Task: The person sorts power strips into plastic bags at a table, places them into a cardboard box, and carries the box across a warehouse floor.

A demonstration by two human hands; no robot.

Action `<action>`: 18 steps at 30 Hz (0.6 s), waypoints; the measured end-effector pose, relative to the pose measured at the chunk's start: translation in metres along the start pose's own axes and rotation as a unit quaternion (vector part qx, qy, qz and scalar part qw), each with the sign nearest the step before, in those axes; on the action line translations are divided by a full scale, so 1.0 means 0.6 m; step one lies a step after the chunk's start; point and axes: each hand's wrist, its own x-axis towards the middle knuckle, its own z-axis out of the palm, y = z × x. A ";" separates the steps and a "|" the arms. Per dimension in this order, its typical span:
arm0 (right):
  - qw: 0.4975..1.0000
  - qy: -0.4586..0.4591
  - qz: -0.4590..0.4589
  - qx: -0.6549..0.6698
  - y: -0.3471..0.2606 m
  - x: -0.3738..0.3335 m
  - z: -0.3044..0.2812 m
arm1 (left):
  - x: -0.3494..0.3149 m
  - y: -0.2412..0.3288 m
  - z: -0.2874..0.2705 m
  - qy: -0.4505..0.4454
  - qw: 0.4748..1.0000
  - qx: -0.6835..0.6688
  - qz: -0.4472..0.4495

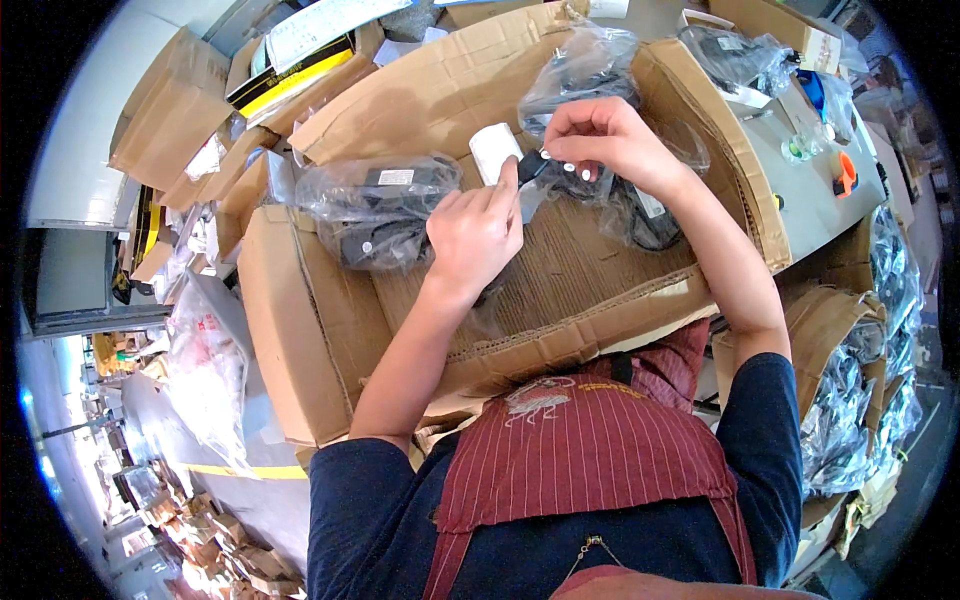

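Over an open cardboard box [420, 300], my left hand [470, 235] grips a small black block-shaped piece [532, 168], with the index finger stretched along it. My right hand [610, 145] meets the piece from the other side, its fingers bent into a pinch. Small white spots show at its fingertips; whether they are stickers or nails I cannot tell. Just behind my left fingers is a white roll or sheet [492, 150]. Clear-bagged black items [385, 200] lie at the box's left, with another bag [585, 70] at the back and a black item [648, 215] at the right.
A grey table [810, 210] at the right bears an orange tape-like ring [846, 174] and a bagged black item [735, 55]. More cardboard boxes [172, 105] stand at the back left. An open carton of bagged goods [850, 390] is beside me on the right.
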 end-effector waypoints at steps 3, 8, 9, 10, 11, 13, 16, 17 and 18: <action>0.999 -0.002 0.023 -0.032 0.012 0.007 0.006 | -0.006 -0.005 0.007 -0.009 1.000 0.021 0.004; 0.995 -0.002 0.017 -0.095 0.021 0.009 0.005 | -0.006 -0.004 0.014 -0.018 0.999 0.029 0.015; 0.995 -0.005 0.021 -0.096 0.021 0.008 0.007 | -0.007 -0.003 0.015 -0.017 0.999 0.034 0.016; 0.995 0.001 0.017 -0.101 0.020 0.009 0.010 | -0.007 -0.003 0.014 -0.017 0.999 0.034 0.011; 0.994 0.007 0.013 -0.105 0.020 0.009 0.013 | -0.008 -0.002 0.013 -0.018 0.999 0.033 0.012; 0.991 0.013 0.017 -0.129 0.020 0.008 0.015 | -0.010 -0.002 0.014 -0.019 0.999 0.032 0.009; 0.983 0.031 0.009 -0.180 0.017 0.003 0.018 | -0.013 -0.001 0.018 -0.013 1.000 0.028 0.007; 0.978 0.041 -0.001 -0.207 0.016 0.002 0.020 | -0.013 -0.001 0.018 -0.016 0.999 0.027 0.006; 0.978 0.038 0.001 -0.207 0.018 0.002 0.021 | -0.014 -0.001 0.018 -0.019 0.999 0.026 0.005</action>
